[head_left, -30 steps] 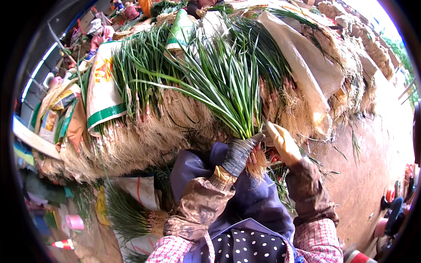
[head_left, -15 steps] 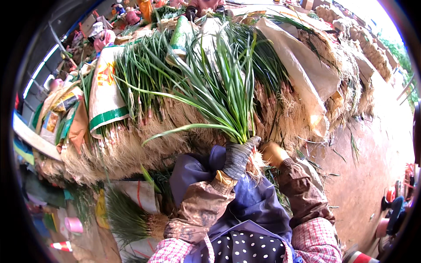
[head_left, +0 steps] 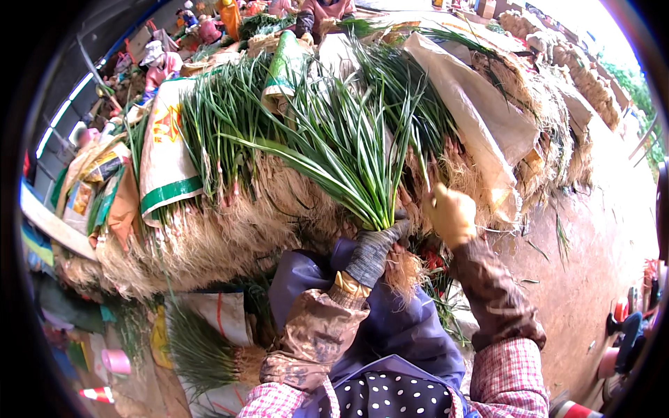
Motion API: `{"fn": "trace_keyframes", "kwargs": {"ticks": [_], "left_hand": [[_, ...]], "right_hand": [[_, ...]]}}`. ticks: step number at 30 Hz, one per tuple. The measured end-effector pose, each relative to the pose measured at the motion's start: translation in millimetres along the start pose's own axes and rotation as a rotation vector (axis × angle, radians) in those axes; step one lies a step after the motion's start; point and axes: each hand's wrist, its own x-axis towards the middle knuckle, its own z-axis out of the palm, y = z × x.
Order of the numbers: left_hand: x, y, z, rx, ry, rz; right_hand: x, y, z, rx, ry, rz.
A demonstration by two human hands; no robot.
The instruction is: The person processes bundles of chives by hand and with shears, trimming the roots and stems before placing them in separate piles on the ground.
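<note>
My left hand [head_left: 380, 249], in a dark grey knitted glove, is closed around the lower stalks of a bunch of green onions [head_left: 355, 167]. Their long leaves fan upward and to the left, and pale brown roots [head_left: 402, 268] hang below the fist. My right hand [head_left: 453, 216], in a tan glove, is to the right of the bunch, its fingers pinched together. The fingertips are beside stalks [head_left: 423, 164] at the front of the heap; whether they grip one is hard to make out. Behind both hands lies a long heap of rooted green onions [head_left: 230, 125].
A white sack with a green band [head_left: 171, 150] and a pale sheet [head_left: 474, 104] cover parts of the heap. Another bundle [head_left: 202, 348] lies at the lower left. Brown floor [head_left: 571, 279] stretches to the right. Other people work at the far side, one in pink [head_left: 326, 10].
My right hand has moved up and to the right, from beside the roots to the heap's front. The held bunch has tilted left, and its roots hang lower. My left hand keeps its grip.
</note>
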Motion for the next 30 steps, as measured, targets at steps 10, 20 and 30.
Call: {"fn": "trace_keyframes", "kwargs": {"ticks": [10, 20, 30], "left_hand": [[-3.1, 3.9, 8.7, 0.104, -0.02, -0.106], [-14.7, 3.5, 2.2, 0.134, 0.132, 0.026], [1.2, -7.6, -2.4, -0.07, -0.11, 0.03]], "right_hand": [[-44.6, -15.3, -33.8, 0.962, -0.262, 0.216], [-35.1, -19.3, 36.0, 0.605, -0.52, 0.378], [33.8, 17.4, 26.2, 0.062, -0.094, 0.146]]}}
